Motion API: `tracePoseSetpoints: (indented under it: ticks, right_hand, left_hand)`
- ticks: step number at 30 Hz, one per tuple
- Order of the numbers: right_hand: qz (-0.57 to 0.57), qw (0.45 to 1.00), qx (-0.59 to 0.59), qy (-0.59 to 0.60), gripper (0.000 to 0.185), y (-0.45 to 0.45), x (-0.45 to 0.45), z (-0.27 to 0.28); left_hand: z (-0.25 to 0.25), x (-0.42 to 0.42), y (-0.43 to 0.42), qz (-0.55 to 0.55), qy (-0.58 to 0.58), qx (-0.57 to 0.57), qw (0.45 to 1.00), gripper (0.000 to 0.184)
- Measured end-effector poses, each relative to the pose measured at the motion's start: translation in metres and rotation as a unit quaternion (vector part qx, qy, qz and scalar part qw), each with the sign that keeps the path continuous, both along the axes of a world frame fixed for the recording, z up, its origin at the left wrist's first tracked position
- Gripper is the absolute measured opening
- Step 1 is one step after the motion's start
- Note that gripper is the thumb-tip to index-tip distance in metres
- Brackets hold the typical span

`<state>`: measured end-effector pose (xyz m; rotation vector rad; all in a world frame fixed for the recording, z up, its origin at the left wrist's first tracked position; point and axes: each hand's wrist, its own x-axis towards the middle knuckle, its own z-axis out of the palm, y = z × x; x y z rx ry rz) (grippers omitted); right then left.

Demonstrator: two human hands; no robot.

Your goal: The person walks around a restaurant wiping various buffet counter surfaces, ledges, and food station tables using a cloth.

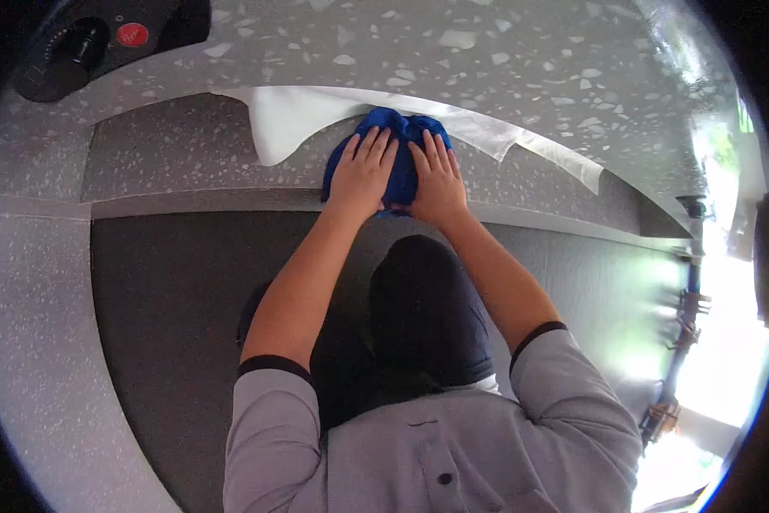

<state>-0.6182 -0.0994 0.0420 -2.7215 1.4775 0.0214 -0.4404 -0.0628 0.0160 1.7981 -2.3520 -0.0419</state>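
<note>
A crumpled blue cloth [401, 175] is spread against the speckled grey counter's front, just below its upper edge. My left hand [365, 175] lies on the cloth's left part, fingers stretched out and pointing away from me. On the right part of the same cloth rests my right hand [438, 184], its fingers also long and slightly apart. Both thumbs point inward near the cloth's lower edge. Behind the cloth, a white sheet [286, 124] hangs along the counter edge; whether it is paper or fabric I cannot tell.
Above is the speckled grey countertop [504, 60]. A black panel [158, 26] with a knob and a red round mark sits at the upper left. Below the ledge is a dark cabinet front [170, 325]. My knees are close to it. Bright light and a dark pole [683, 333] are at right.
</note>
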Motion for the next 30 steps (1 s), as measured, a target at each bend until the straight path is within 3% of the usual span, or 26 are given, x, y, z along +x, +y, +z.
tracePoseSetpoints:
  ticks: [4, 8, 11, 15, 19, 26, 30]
  right_hand:
    - [-0.002, 1.0, -0.003, -0.024, 0.125, -0.009, -0.018, -0.01]
    - [0.034, 0.999, 0.003, -0.016, 0.121, -0.008, -0.003, -0.003]
    - [0.072, 0.997, 0.0, -0.008, 0.117, -0.009, 0.009, -0.003]
    - [0.126, 0.991, 0.004, -0.039, 0.113, -0.009, 0.042, -0.008]
    - [0.161, 0.985, -0.02, -0.056, 0.106, -0.001, 0.067, -0.011]
    - [0.079, 0.997, -0.002, -0.026, 0.104, -0.016, 0.003, -0.014]
    - [0.043, 0.999, -0.005, 0.019, 0.105, -0.03, -0.06, -0.02]
  left_hand:
    - [0.009, -0.021, -0.007, 0.023, 0.014, 0.015, 1.0, 0.119]
    - [-0.017, -0.022, -0.012, 0.036, 0.022, -0.048, 0.998, 0.12]
    - [0.002, -0.001, 0.0, 0.044, 0.08, 0.008, 0.996, 0.12]
    - [-0.017, 0.029, 0.011, 0.078, 0.047, -0.048, 0.995, 0.109]
    - [-0.001, 0.042, 0.019, 0.071, 0.058, -0.045, 0.995, 0.098]
    - [0.003, -0.017, -0.014, 0.0, 0.093, -0.003, 0.996, 0.085]
    - [-0.01, -0.078, -0.034, -0.019, 0.057, -0.018, 0.998, 0.078]
